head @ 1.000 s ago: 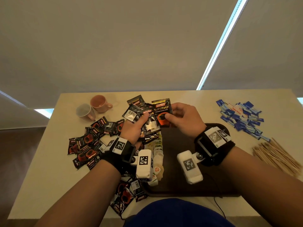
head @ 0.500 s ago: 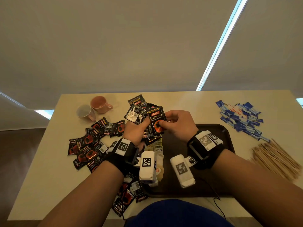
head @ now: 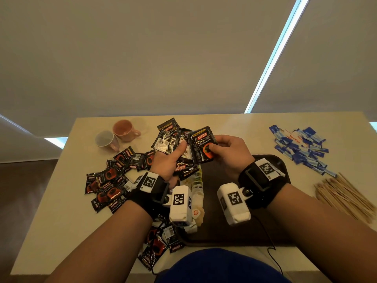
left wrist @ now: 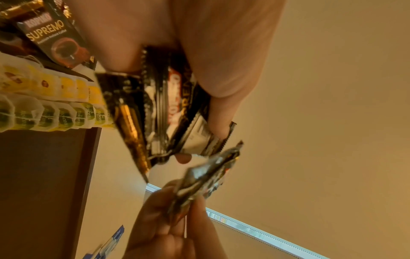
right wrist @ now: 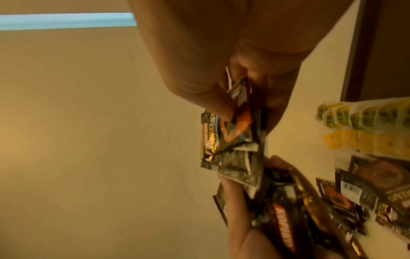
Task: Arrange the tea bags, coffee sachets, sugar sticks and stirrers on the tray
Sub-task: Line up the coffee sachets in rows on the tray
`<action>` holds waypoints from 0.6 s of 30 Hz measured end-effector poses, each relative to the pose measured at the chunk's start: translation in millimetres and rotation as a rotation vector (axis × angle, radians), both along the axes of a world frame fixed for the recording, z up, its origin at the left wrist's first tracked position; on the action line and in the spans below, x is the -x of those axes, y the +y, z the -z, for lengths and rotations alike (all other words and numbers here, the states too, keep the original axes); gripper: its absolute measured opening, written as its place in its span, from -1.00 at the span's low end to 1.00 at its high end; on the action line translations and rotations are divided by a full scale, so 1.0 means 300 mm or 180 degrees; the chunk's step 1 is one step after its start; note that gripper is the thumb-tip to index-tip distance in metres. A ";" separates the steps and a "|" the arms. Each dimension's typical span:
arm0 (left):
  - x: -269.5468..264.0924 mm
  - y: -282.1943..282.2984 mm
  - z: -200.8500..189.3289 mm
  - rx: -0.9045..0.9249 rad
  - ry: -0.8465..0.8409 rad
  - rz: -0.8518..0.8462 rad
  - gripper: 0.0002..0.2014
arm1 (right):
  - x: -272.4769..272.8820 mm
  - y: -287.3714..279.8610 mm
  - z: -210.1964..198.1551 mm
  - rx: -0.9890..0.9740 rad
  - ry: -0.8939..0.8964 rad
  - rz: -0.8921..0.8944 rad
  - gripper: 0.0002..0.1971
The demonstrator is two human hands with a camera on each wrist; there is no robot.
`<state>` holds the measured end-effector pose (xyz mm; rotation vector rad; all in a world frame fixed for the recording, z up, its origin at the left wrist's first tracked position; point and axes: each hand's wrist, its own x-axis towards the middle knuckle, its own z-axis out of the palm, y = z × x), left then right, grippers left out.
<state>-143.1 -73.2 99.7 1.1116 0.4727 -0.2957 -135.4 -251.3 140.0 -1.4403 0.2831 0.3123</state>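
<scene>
Two cups (head: pixel 117 136) far left, beyond loose coffee sachets (head: pixel 110 180).

Left hand (left wrist: pixel 199 52) grips fanned coffee sachets (left wrist: pixel 168 108).

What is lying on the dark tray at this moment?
On the tray, along its left side, lie rows of tea bags with yellow and green tags. The wrist cameras and arms cover part of the rows and tray, so the rest cannot be seen.
</scene>
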 end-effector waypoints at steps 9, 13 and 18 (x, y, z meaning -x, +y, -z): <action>0.009 -0.015 -0.013 -0.0188 -0.0312 0.0407 -0.68 | -0.016 0.017 0.031 0.0923 -0.0394 -0.0185 -0.90; 0.011 -0.004 -0.017 -0.0195 -0.0264 0.0456 -0.58 | -0.026 0.025 0.032 0.1264 -0.0684 -0.0370 -0.91; 0.013 0.008 -0.010 0.0061 -0.0023 0.0346 -0.36 | -0.032 0.029 0.023 0.1308 -0.0596 -0.0509 -0.93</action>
